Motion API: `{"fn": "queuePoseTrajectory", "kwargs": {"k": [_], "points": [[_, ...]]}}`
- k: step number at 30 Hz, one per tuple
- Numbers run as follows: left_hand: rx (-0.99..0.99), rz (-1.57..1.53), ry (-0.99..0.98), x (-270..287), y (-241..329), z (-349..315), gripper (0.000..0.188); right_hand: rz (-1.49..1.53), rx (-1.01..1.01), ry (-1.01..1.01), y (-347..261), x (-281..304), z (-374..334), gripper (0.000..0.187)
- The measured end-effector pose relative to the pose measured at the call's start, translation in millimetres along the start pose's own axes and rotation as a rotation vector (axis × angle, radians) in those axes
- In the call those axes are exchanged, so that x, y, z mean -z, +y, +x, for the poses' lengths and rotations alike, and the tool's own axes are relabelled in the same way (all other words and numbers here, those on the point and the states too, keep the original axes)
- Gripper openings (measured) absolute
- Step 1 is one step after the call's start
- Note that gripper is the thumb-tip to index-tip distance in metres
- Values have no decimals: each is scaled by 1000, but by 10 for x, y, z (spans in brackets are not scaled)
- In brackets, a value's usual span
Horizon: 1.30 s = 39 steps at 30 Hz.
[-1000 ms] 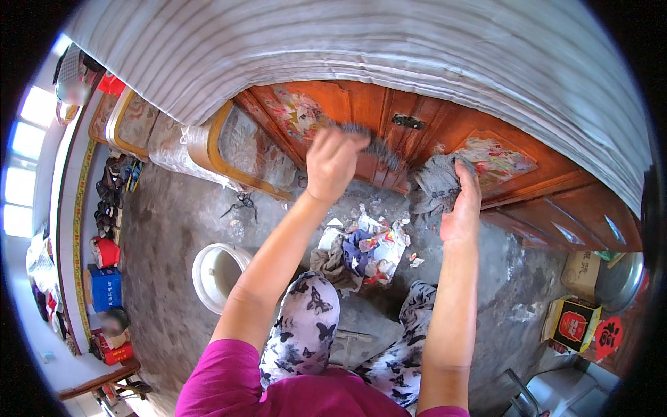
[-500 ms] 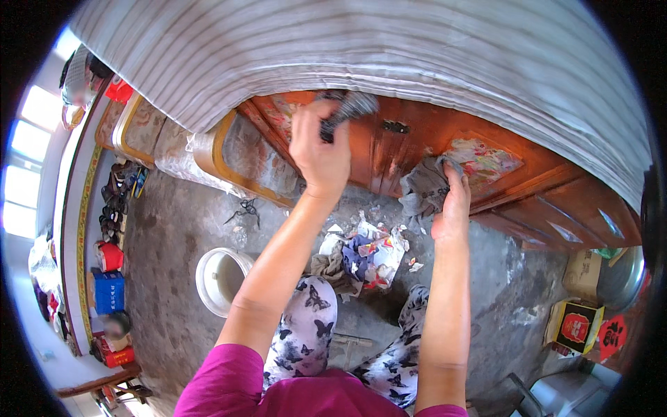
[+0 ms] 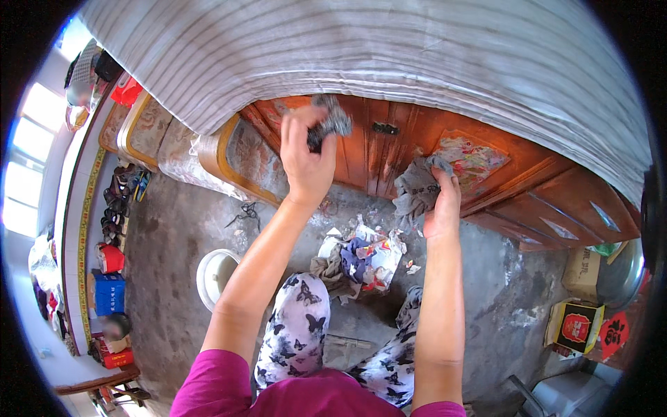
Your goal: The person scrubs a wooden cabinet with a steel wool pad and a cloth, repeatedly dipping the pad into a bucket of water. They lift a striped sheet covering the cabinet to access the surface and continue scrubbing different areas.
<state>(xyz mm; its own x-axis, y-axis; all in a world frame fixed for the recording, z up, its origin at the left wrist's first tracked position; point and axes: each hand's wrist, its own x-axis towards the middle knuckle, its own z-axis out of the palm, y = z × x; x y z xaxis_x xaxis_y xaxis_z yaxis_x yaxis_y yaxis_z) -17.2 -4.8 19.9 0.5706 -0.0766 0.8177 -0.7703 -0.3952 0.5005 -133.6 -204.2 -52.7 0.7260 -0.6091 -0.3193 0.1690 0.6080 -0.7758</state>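
Grips a dark grey, crumpled wad (image 3: pixel 337 124) in the left hand (image 3: pixel 306 163) near 11 o'clock, before an orange-brown wooden cabinet (image 3: pixel 424 128); holds a grey cloth (image 3: pixel 415 187) in the right hand (image 3: pixel 443 205) at 3 o'clock; has a white bucket (image 3: pixel 202 279) at 8 o'clock and a pile of rags and scraps (image 3: pixel 358 258) at 5.

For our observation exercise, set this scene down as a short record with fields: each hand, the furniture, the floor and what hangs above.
Left hand: the hand grips a crumpled dark grey wad; material unclear
Right hand: the hand holds a grey cloth
Furniture: reddish-brown wooden cabinet with a worn floral panel at right
Floor: white bucket left of the left forearm; mixed heap of cloth and scraps near the knees
Above: pale striped fabric
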Motion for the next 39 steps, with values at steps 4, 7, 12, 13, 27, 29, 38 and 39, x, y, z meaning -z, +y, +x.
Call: {"fn": "queuePoseTrajectory", "kwargs": {"k": [4,7,12,13,27,29,38,39], "points": [[-88,52,86,-268,-170,-58,35,69,-14,-32,-10,-9,-26,34],[-102,128,-261,-274,-476,-783,33,77,-42,-32,36,-12,9,24],[463,201,-701,47,-854,-1402,42,-30,-12,9,24,-65,-62,48],[514,133,-625,77,-892,-1372,44,-46,-8,16,34,-68,-99,50],[1478,-1085,-284,413,144,-761,25,-975,879,-129,433,-414,-251,33],[1711,-1119,-236,408,145,-722,41,-1055,853,-100,785,-149,-114,30],[1808,-865,-560,512,83,-782,61,-630,287,-435,976,-364,-738,30],[1810,-920,-545,552,49,-776,60,-655,198,-429,920,-426,-806,31]]}}
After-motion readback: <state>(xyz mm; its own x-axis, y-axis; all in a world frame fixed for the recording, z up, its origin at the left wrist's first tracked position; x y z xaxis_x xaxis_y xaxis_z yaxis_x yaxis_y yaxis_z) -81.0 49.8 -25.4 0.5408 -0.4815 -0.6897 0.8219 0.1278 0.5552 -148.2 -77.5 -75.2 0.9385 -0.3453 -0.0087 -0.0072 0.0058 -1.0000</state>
